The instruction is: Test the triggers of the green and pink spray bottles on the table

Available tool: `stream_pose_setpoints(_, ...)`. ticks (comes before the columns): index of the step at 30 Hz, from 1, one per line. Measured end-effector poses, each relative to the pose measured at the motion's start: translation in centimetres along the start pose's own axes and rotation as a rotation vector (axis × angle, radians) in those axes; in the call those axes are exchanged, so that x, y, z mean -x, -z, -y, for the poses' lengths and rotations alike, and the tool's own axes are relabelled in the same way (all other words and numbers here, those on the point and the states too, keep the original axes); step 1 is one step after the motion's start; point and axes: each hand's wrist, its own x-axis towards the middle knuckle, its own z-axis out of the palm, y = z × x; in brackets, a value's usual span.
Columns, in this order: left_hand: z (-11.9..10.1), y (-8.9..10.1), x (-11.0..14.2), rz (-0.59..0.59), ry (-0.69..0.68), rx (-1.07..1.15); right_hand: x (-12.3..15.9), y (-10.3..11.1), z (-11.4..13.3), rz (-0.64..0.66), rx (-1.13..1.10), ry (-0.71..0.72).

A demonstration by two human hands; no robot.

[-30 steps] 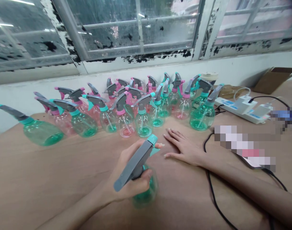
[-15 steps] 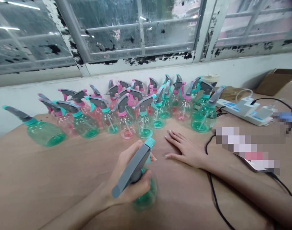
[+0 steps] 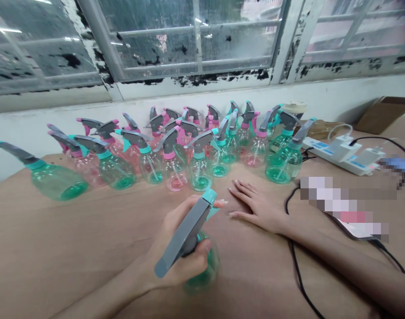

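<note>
My left hand point(image 3: 182, 239) is wrapped round the neck of a green spray bottle point(image 3: 189, 235) with a grey head and a turquoise nozzle. Its index finger stretches forward by the turquoise trigger, and the thumb presses against the near side. Part of the clear green body shows below the hand. My right hand point(image 3: 255, 204) lies flat on the wooden table point(image 3: 89, 248) with its fingers spread, holding nothing. Just beyond both hands stands a green spray bottle point(image 3: 201, 170), beside a pink-collared spray bottle point(image 3: 175, 173).
Several more green and pink spray bottles line the wall; a green one point(image 3: 57, 181) leans at far left. A white power strip point(image 3: 342, 153) with plugged-in chargers lies right, near a cardboard box point(image 3: 382, 113). A black cable point(image 3: 297, 266) runs past my right wrist.
My left index finger has straightened out from its curl around the trigger, and the trigger shows more. The view has shifted slightly. My right hand stays flat in place.
</note>
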Motion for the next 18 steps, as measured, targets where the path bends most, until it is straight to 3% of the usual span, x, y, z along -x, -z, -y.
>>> stream_pose_setpoints(7, 0.24, 0.23, -0.13, 0.017, -0.023, -0.057, 0.01, 0.30, 0.23, 0.019, 0.014, -0.007)
stream_pose_setpoints(13, -0.26, 0.23, 0.08, -0.081, -0.001, 0.039, 0.09, -0.20, -0.21, -0.008, 0.003, 0.015)
stream_pose_setpoints(18, -0.03, -0.01, -0.02, -0.081, 0.024, -0.039, 0.20, -0.50, -0.39, -0.053, -0.023, 0.030)
